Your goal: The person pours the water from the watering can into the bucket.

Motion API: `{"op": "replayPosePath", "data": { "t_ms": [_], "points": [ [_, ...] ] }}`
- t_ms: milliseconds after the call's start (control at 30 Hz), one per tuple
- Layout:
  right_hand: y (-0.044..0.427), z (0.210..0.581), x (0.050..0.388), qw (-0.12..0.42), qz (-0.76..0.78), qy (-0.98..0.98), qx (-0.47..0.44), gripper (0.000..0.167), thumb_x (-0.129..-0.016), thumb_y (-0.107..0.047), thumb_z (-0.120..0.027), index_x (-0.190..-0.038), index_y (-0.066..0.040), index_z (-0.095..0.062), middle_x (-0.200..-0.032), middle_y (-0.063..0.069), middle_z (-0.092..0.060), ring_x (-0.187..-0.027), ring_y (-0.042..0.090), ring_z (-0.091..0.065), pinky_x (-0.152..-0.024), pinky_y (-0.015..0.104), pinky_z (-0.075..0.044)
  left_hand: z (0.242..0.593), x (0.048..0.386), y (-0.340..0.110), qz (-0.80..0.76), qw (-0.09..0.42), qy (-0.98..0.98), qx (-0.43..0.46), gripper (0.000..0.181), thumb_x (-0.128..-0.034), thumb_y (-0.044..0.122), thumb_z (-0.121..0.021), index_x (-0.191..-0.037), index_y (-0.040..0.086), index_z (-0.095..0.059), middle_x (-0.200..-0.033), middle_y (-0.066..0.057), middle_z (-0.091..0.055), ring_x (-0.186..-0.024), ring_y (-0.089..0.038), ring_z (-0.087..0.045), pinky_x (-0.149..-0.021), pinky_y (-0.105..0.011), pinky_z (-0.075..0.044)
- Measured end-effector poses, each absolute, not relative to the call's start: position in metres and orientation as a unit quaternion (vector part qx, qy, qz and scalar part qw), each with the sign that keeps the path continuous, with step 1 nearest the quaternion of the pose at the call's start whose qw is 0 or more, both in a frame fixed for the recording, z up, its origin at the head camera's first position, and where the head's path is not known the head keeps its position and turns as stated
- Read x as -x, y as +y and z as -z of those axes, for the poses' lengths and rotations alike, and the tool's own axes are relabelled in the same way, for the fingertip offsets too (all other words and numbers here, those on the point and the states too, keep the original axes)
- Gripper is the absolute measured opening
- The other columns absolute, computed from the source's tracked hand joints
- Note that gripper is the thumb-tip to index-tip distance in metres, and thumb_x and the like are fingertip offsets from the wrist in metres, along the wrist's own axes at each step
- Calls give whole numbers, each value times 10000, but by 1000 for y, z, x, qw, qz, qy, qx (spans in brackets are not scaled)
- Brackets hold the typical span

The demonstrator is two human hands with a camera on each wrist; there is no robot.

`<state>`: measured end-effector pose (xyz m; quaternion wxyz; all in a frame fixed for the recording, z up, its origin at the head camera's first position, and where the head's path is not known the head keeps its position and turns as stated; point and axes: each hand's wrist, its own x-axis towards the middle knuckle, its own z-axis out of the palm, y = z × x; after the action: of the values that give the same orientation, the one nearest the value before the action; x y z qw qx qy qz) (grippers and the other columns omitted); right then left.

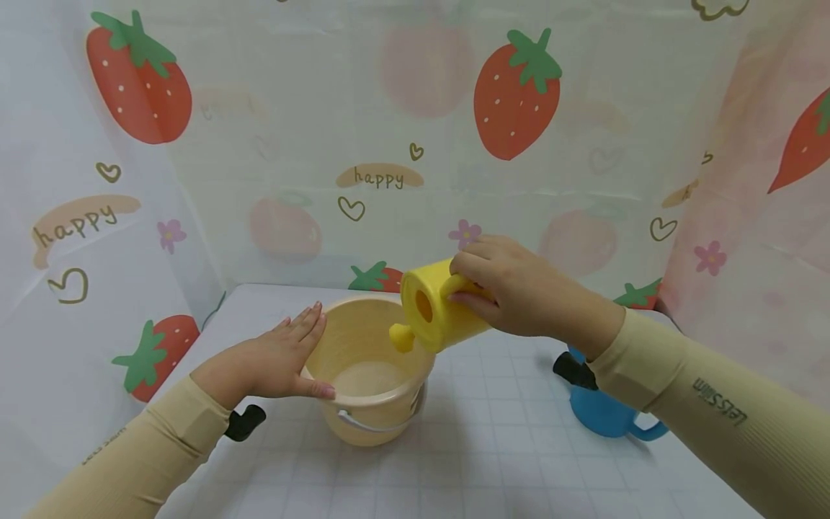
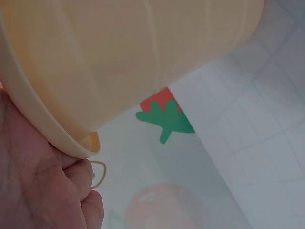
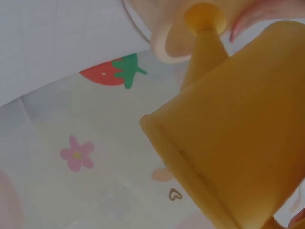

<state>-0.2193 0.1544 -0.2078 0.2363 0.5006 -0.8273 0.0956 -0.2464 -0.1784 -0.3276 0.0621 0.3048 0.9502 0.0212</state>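
Note:
A yellow toy watering can (image 1: pixel 463 328) is tipped over the right rim of a cream bucket (image 1: pixel 372 419), its spout pointing into the bucket. My right hand (image 1: pixel 519 288) grips the can by its handle. In the right wrist view, the can's body (image 3: pixel 238 124) fills much of the picture, with the spout (image 3: pixel 205 57) at the bucket's rim. My left hand (image 1: pixel 275 364) rests on the bucket's left rim, fingers extended and thumb at the near edge. In the left wrist view its palm (image 2: pixel 35 176) lies against the rim. Whether water is pouring cannot be made out.
A blue cup-like vessel with a handle (image 1: pixel 603 414) stands on the right of the white gridded table (image 1: pixel 506 461), partly hidden by my right forearm. The bucket's pale carrying handle (image 1: pixel 372 428) hangs at its front. A strawberry-printed curtain (image 1: pixel 292 130) encloses the back and sides.

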Motion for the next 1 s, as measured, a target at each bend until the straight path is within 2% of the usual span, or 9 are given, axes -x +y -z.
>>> {"op": "replayPosePath", "data": {
  "t_ms": [367,733,1000],
  "points": [
    [153,201,222,252,-81,-789,-554,214,-775,-154,-729,-861,-89,-544,-785,25,-560,-780,166,-514,-725,330,-426,329,247,-178,-17,61,950,-305,1210,-674,823,-414,-1426,-81,-128,-1501,-237,-36,-1375,-377,-70,-1073,-540,-135],
    [153,199,224,255,-47,-780,-570,204,-778,-159,-717,-843,-95,-535,-794,22,-546,-805,172,-503,-739,334,-413,330,248,-179,-16,57,951,-305,1219,-666,835,-402,-1427,-78,-130,-1503,-232,-37,-1376,-373,-71,-1074,-536,-139],
    [153,197,225,260,-40,-768,-584,203,-786,-171,-708,-824,-85,-528,-790,18,-547,-845,202,-508,-818,368,-413,331,249,-179,-13,58,951,-303,1223,-662,843,-389,-1431,-69,-120,-1506,-222,-28,-1380,-363,-62,-1077,-532,-132]
  ]
}}
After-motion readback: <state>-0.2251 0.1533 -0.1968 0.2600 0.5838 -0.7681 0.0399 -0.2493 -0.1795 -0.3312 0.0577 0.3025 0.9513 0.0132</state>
